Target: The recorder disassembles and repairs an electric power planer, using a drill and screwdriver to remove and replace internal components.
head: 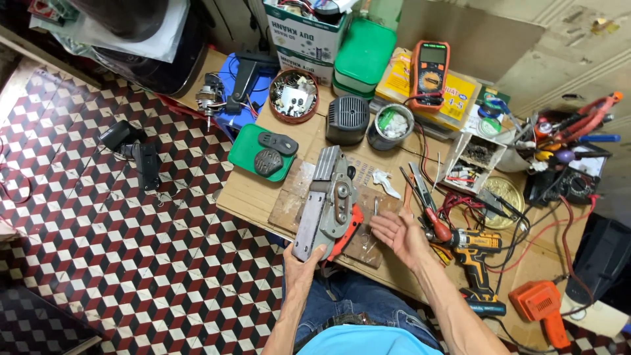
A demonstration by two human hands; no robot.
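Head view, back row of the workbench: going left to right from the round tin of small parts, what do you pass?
Round red-rimmed tin of small metal parts → black ribbed plastic cover → grey metal can holding white bits → orange-and-black handheld multimeter → small open cardboard box of dark screws.

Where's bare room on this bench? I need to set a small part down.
Bare cardboard lies between the green lid and the planer that the left hand grips. Right of the open right hand, the drill, wires and tools crowd everything.

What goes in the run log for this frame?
left hand: grips planer | right hand: open, empty, above board | drill beside
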